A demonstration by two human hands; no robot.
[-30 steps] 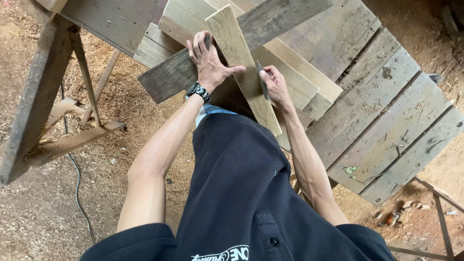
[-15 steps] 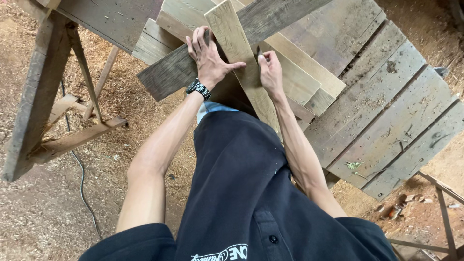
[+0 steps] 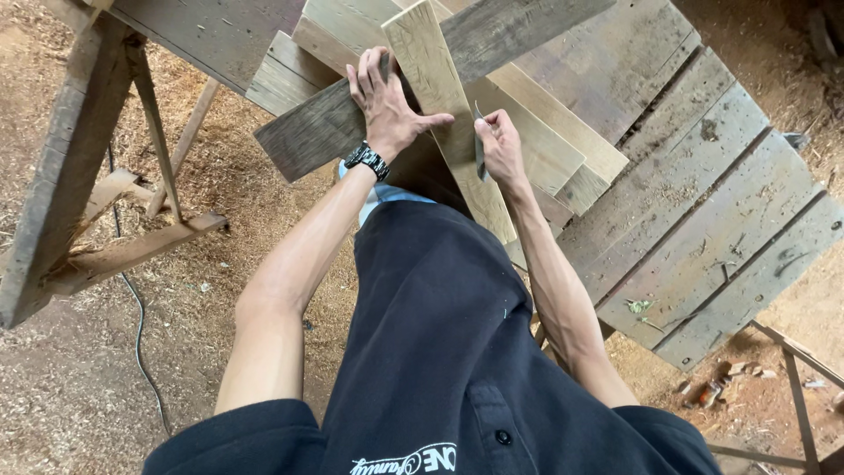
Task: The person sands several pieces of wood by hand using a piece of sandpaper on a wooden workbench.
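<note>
A pale plank [image 3: 440, 105] lies slantwise on top of a loose stack of boards [image 3: 545, 141] on the desk [image 3: 703, 229], its near end reaching toward the person's body. It crosses a darker grey board [image 3: 308, 132] beneath it, so it rests raised and easy to work along its length.

The left hand [image 3: 387, 105] lies flat and spread across the plank and the grey board, fingers fanned and thumb stretched onto the pale wood; it seems to press down to keep the plank from shifting, gripping nothing. A watch [image 3: 367, 160] sits on that wrist.

The right hand [image 3: 501, 149] is curled around a thin dark tool [image 3: 479, 141], likely a pencil or blade, whose tip meets the plank's right edge.

A wooden trestle [image 3: 79, 176] stands left on the sawdust floor [image 3: 105, 387], a cable [image 3: 141, 334] trailing past.
</note>
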